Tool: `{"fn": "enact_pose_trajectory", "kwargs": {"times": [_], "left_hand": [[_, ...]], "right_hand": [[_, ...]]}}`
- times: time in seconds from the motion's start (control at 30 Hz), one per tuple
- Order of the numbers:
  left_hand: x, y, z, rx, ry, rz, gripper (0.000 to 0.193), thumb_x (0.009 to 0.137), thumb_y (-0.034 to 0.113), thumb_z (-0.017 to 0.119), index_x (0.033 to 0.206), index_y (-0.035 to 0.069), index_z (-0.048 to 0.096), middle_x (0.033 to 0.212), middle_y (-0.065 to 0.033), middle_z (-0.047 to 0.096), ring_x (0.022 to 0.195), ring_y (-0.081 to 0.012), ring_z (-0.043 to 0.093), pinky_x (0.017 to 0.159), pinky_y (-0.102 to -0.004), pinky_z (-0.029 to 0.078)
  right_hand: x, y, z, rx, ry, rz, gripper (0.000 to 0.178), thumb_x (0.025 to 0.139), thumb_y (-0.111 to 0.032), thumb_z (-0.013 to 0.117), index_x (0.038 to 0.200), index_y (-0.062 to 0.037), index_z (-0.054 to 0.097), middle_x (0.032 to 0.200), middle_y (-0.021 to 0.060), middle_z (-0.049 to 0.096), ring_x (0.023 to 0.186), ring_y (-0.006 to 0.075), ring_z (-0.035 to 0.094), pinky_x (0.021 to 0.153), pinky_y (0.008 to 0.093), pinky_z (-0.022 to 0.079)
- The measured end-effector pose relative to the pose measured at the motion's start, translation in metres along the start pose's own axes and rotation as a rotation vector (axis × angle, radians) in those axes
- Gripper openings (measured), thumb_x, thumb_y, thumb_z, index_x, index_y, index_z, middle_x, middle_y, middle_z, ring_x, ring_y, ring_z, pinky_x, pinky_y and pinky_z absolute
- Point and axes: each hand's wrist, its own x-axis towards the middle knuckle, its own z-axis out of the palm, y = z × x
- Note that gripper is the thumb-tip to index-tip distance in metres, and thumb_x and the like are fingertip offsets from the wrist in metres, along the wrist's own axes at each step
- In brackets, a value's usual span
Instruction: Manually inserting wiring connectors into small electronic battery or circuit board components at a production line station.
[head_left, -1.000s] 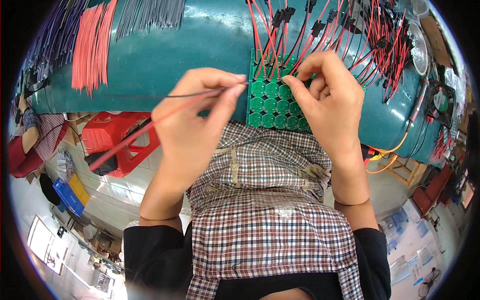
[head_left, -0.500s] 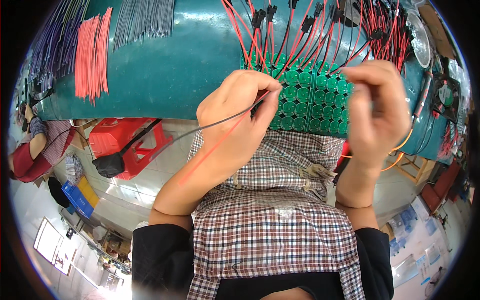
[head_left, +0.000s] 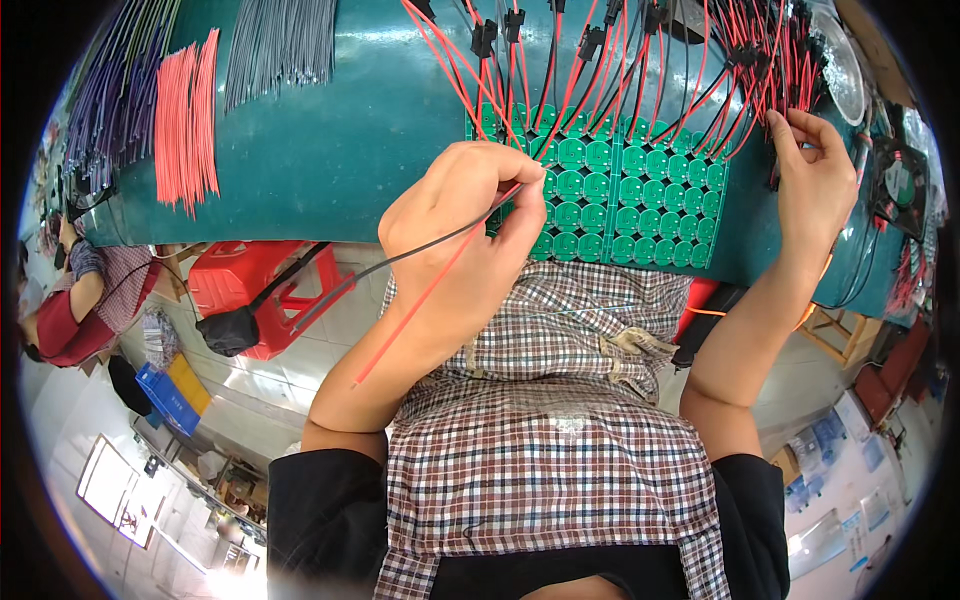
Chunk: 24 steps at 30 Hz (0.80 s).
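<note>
My left hand (head_left: 455, 225) is closed in a pinch at the near-left part of a green circuit board panel (head_left: 612, 195). Between its thumb and forefinger run a red wire (head_left: 410, 318) and a black wire (head_left: 420, 248), their free ends trailing over my wrist and forearm. Red and black wires with black plug connectors stand along the panel's far rows; the rounded boards nearer me show no wires. My right hand (head_left: 818, 180) is off the panel's right side, thumb and forefinger slightly apart at the edge of a dense bundle of red and black wires (head_left: 780, 70).
Red wires (head_left: 186, 125), grey wires (head_left: 280, 50) and dark purple wires (head_left: 110, 90) lie at the left of the green table (head_left: 330, 170). At right are a small fan (head_left: 893, 185) and a soldering iron's orange cord (head_left: 708, 312). A red stool (head_left: 225, 275) and another person (head_left: 75, 310) are at left.
My right hand has moved from the panel's right edge outward and up to the wire bundle. My left hand keeps its pinch on the wires. The view has shifted slightly.
</note>
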Motion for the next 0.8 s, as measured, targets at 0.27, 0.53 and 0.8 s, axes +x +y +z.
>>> {"fn": "enact_pose_trajectory", "kwargs": {"times": [0.27, 0.53, 0.8], "left_hand": [[0.001, 0.000, 0.002, -0.001, 0.000, 0.028, 0.021, 0.072, -0.006, 0.074, 0.085, 0.007, 0.063, 0.082, -0.0070, 0.067, 0.065, -0.0177, 0.066, 0.057, -0.0267, 0.051], [0.002, -0.003, 0.002, 0.029, 0.002, 0.059, 0.021, 0.072, -0.006, 0.074, 0.085, 0.007, 0.062, 0.080, -0.0075, 0.067, 0.065, -0.0181, 0.066, 0.056, -0.0267, 0.051], [0.004, 0.006, 0.004, 0.103, -0.009, 0.030, 0.022, 0.070, -0.006, 0.073, 0.083, 0.007, 0.060, 0.077, -0.0057, 0.065, 0.062, -0.0184, 0.064, 0.055, -0.0279, 0.049]], "right_hand": [[0.002, 0.011, 0.009, 0.150, 0.084, -0.022, 0.020, 0.083, -0.018, 0.076, 0.094, -0.0007, 0.073, 0.075, 0.0025, 0.071, 0.062, 0.0046, 0.060, 0.061, 0.0225, 0.048], [-0.002, 0.002, -0.006, 0.164, 0.084, 0.053, 0.019, 0.084, -0.015, 0.075, 0.095, 0.0007, 0.072, 0.075, 0.0023, 0.071, 0.062, 0.0058, 0.063, 0.059, 0.0203, 0.049], [-0.004, 0.011, -0.019, 0.147, -0.002, 0.057, 0.020, 0.088, -0.016, 0.070, 0.100, 0.0003, 0.073, 0.077, 0.0031, 0.072, 0.062, 0.0064, 0.064, 0.057, 0.0209, 0.050]]}}
